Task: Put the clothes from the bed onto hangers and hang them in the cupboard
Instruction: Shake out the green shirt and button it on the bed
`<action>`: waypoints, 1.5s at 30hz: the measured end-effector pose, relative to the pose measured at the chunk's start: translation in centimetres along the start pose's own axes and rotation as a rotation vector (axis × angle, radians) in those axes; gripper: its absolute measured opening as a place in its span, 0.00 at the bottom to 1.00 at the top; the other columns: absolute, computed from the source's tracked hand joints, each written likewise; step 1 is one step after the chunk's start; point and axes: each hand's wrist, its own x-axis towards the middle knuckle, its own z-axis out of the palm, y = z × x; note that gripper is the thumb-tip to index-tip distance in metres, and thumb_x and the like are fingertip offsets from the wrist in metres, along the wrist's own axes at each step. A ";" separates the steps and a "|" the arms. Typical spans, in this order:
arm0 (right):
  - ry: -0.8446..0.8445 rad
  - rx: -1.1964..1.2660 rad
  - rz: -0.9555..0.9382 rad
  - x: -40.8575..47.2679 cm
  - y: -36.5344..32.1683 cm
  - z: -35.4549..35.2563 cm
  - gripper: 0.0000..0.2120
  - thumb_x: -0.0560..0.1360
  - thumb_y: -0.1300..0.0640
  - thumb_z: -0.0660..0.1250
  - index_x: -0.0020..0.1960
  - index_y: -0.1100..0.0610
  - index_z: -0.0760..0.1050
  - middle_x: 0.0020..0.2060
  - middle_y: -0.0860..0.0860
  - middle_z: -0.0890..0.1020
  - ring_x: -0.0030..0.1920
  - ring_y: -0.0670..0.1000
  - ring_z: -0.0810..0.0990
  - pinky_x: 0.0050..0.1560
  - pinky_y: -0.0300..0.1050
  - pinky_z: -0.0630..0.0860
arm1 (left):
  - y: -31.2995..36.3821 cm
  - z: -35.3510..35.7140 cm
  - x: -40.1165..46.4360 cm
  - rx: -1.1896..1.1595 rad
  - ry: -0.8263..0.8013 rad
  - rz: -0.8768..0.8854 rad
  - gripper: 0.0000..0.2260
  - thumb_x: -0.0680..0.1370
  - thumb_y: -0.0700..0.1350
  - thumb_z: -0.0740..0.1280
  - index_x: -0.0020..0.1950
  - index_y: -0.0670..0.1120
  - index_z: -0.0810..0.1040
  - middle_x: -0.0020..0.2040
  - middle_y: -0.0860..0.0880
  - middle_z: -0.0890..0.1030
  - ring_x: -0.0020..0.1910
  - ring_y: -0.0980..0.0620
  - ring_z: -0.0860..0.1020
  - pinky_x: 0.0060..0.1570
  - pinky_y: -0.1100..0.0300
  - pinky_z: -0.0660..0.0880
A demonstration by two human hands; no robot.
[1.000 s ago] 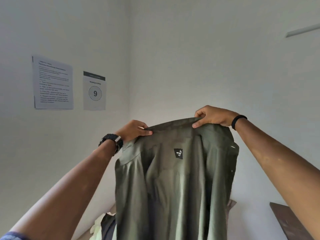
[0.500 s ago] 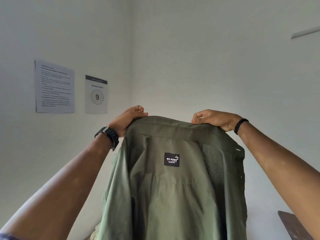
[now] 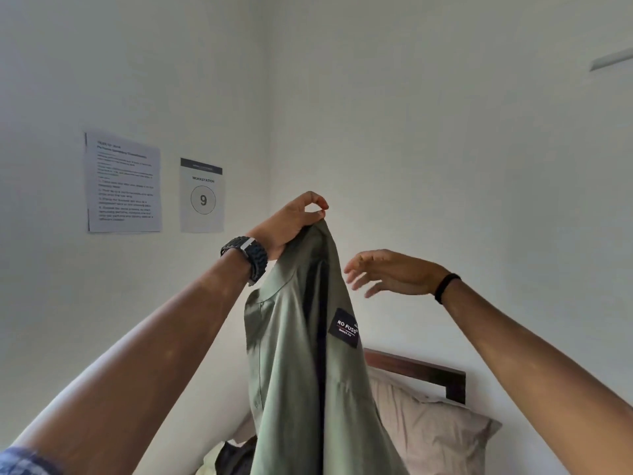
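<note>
- A checked blue sleeve shows at the lower left corner, at the near end of the left forearm.
- The left hand is raised high and pinches the top fold of an olive-green shirt; thumb and forefinger close into a small ring above the cloth, and the other fingers curl into the fabric below.
- A chunky black watch with a ridged, link-like band wraps the left wrist, just beside the shirt's upper edge.
- The shirt hangs straight down from that one pinch in long, soft vertical folds. The weave looks smooth and matte, with a stitched seam running down the left panel and a dark shadowed crease down the middle.
- A small black rectangular label with white lettering, "NO FUSS", sits tilted on the shirt's right side.
- The right hand hovers just beside the shirt's upper right, apart from the cloth, fingers spread and loosely bent, holding nothing; the fingertips are blurred.
- A thin, smooth black band circles the right wrist.
- Below the shirt, dark and pale clothes lie crumpled on the bed.
- A beige pillow, soft and wrinkled, leans against a dark brown wooden headboard with a straight top rail.
- On the pale left wall hang two flat paper sheets: a printed text notice and a sign reading "WORKSTATION" with a circled 9.
</note>
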 end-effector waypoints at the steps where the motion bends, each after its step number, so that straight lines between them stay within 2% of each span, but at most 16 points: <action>1: 0.015 0.080 -0.050 0.1 -0.1 0.4 0.13 0.76 0.49 0.64 0.52 0.59 0.76 0.48 0.53 0.80 0.49 0.51 0.79 0.47 0.45 0.76 | -0.1 -0.2 0.0 -0.031 0.010 -0.004 0.07 0.81 0.39 0.60 0.47 0.49 0.72 0.31 0.48 0.71 0.25 0.55 0.70 0.27 0.63 0.69; 4: 0.009 0.190 -0.145 0.4 -0.7 1.8 0.16 0.76 0.48 0.67 0.54 0.60 0.76 0.53 0.55 0.80 0.54 0.54 0.79 0.53 0.48 0.77 | -0.5 -0.5 -0.1 -0.094 0.038 -0.006 0.07 0.81 0.38 0.59 0.49 0.48 0.73 0.30 0.48 0.72 0.26 0.54 0.70 0.27 0.64 0.70; 9: -0.028 0.072 -0.162 1.5 -1.2 3.9 0.17 0.78 0.59 0.64 0.66 0.57 0.70 0.57 0.54 0.78 0.58 0.52 0.78 0.62 0.57 0.72 | -0.8 -0.4 -0.1 -0.074 0.003 -0.022 0.06 0.81 0.38 0.59 0.49 0.47 0.73 0.30 0.48 0.72 0.24 0.56 0.70 0.25 0.66 0.69; 15: -0.098 0.074 -0.164 1.7 -0.5 4.9 0.19 0.78 0.57 0.63 0.67 0.61 0.71 0.59 0.52 0.79 0.61 0.52 0.77 0.59 0.51 0.76 | -1.5 -0.5 0.2 -0.026 0.051 -0.044 0.06 0.81 0.38 0.60 0.48 0.47 0.73 0.29 0.48 0.71 0.22 0.57 0.70 0.24 0.67 0.68; 20: -0.018 -0.014 -0.130 1.8 0.3 4.5 0.13 0.78 0.65 0.63 0.62 0.64 0.75 0.57 0.55 0.80 0.56 0.51 0.79 0.56 0.48 0.78 | -2.1 -0.8 0.4 -0.027 0.138 -0.053 0.07 0.80 0.37 0.61 0.46 0.46 0.74 0.27 0.49 0.72 0.22 0.58 0.70 0.24 0.68 0.68; 24: -0.094 -0.101 -0.039 1.7 1.1 4.2 0.13 0.80 0.61 0.61 0.62 0.63 0.75 0.57 0.55 0.80 0.55 0.50 0.79 0.56 0.47 0.76 | -2.3 -1.1 0.5 0.017 0.155 -0.070 0.06 0.79 0.37 0.63 0.45 0.46 0.75 0.28 0.49 0.73 0.24 0.56 0.71 0.26 0.66 0.70; 25: -0.107 -0.100 -0.015 1.6 1.2 4.0 0.13 0.81 0.59 0.60 0.63 0.62 0.75 0.56 0.54 0.80 0.55 0.51 0.79 0.58 0.49 0.75 | -2.5 -1.4 0.5 0.102 0.175 -0.073 0.06 0.79 0.37 0.63 0.46 0.47 0.75 0.29 0.49 0.73 0.25 0.56 0.70 0.27 0.65 0.70; 27: -0.109 -0.088 0.008 1.4 1.3 3.3 0.14 0.81 0.57 0.58 0.62 0.63 0.73 0.54 0.55 0.80 0.53 0.54 0.79 0.57 0.50 0.76 | -3.1 -2.1 0.3 0.482 0.217 -0.014 0.04 0.80 0.41 0.62 0.46 0.48 0.74 0.29 0.51 0.72 0.26 0.56 0.67 0.28 0.62 0.66; 29: -0.047 -0.097 -0.010 1.4 1.1 2.5 0.12 0.82 0.56 0.58 0.57 0.64 0.74 0.49 0.56 0.78 0.49 0.55 0.77 0.53 0.50 0.76 | -4.0 -2.3 -0.3 0.877 0.167 0.080 0.06 0.81 0.48 0.60 0.48 0.47 0.70 0.32 0.50 0.74 0.28 0.54 0.69 0.30 0.59 0.65; 31: 0.059 -0.143 -0.057 1.5 0.4 2.0 0.11 0.82 0.55 0.58 0.49 0.61 0.74 0.43 0.55 0.76 0.44 0.53 0.74 0.46 0.48 0.73 | -5.2 -2.0 -1.2 1.052 0.068 0.130 0.10 0.82 0.54 0.56 0.48 0.48 0.67 0.38 0.47 0.76 0.34 0.50 0.72 0.35 0.55 0.68; 34: 0.128 -0.253 -0.121 1.8 -0.8 1.5 0.14 0.82 0.55 0.58 0.48 0.65 0.74 0.40 0.55 0.75 0.40 0.51 0.73 0.43 0.45 0.70 | -6.8 -1.6 -1.8 0.917 0.056 0.079 0.12 0.82 0.52 0.57 0.42 0.48 0.68 0.38 0.47 0.75 0.36 0.49 0.71 0.37 0.56 0.67; 38: 0.096 -0.317 -0.113 1.5 -1.6 0.6 0.14 0.81 0.55 0.60 0.47 0.65 0.76 0.40 0.54 0.79 0.40 0.50 0.76 0.44 0.41 0.72 | -7.5 -2.2 -2.2 0.319 0.009 -0.271 0.04 0.79 0.45 0.66 0.45 0.46 0.75 0.37 0.47 0.79 0.32 0.51 0.75 0.32 0.62 0.72; 40: 0.091 -0.322 -0.109 1.4 -1.7 0.4 0.16 0.81 0.54 0.61 0.46 0.68 0.76 0.39 0.56 0.78 0.40 0.52 0.75 0.44 0.43 0.72 | -7.9 -2.7 -2.5 0.297 -0.034 -0.359 0.03 0.77 0.43 0.68 0.46 0.45 0.76 0.39 0.46 0.78 0.35 0.51 0.76 0.34 0.62 0.73; 42: 0.096 -0.312 -0.105 1.6 -1.7 0.2 0.18 0.80 0.54 0.62 0.46 0.72 0.74 0.39 0.58 0.76 0.40 0.55 0.72 0.42 0.44 0.70 | -8.5 -2.7 -2.3 0.614 0.020 -0.254 0.07 0.76 0.46 0.70 0.43 0.45 0.74 0.40 0.48 0.77 0.39 0.50 0.74 0.38 0.61 0.69; 43: 0.104 -0.303 -0.103 1.7 -1.8 0.3 0.19 0.80 0.54 0.62 0.47 0.73 0.74 0.39 0.59 0.76 0.40 0.55 0.72 0.42 0.44 0.70 | -8.7 -2.2 -2.2 0.766 0.119 -0.139 0.08 0.76 0.48 0.70 0.41 0.46 0.73 0.40 0.49 0.76 0.41 0.51 0.73 0.40 0.60 0.67; 45: 0.118 -0.299 -0.104 1.9 -2.2 0.5 0.21 0.79 0.53 0.63 0.49 0.74 0.73 0.38 0.65 0.75 0.42 0.55 0.73 0.45 0.42 0.73 | -8.6 -0.3 -2.5 0.734 0.332 0.087 0.11 0.78 0.50 0.66 0.38 0.47 0.72 0.38 0.51 0.75 0.38 0.54 0.73 0.40 0.60 0.66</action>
